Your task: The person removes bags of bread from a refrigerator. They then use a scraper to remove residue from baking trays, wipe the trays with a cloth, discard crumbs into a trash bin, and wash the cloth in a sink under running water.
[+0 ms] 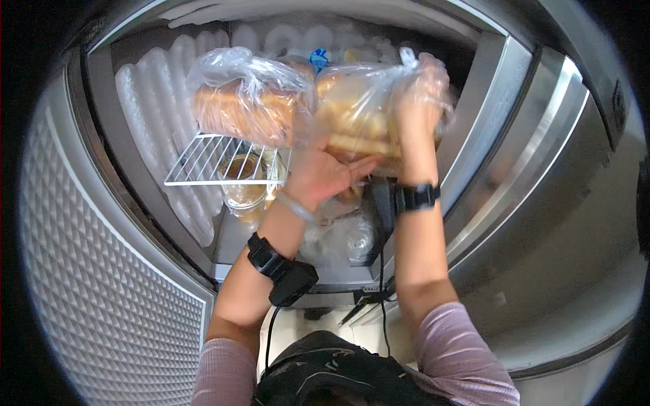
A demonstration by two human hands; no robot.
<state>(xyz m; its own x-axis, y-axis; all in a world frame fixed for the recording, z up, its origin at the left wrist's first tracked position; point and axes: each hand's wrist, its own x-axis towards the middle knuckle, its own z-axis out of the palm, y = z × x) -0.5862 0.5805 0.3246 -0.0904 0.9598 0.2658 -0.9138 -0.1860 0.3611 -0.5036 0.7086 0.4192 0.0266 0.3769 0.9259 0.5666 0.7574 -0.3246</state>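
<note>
Right hand [421, 95]: fingers wrapped in the clear plastic of the bread bag [359, 115]; grip shape not readable through the film.

Left hand [323, 172]: palm faces away under the bag, fingertips partly lost against the plastic.

Second bread bag [247, 101], far left on the wire shelf [217, 159]: its right end is covered by the held bag.

Jar [242, 186] under the shelf: seen only through the wires, contents unclear.

Clear wrapped items [342, 237] on the lower level: blurred, mostly behind both forearms, kind not tellable.

Far wall frost: soft, washed out.
</note>
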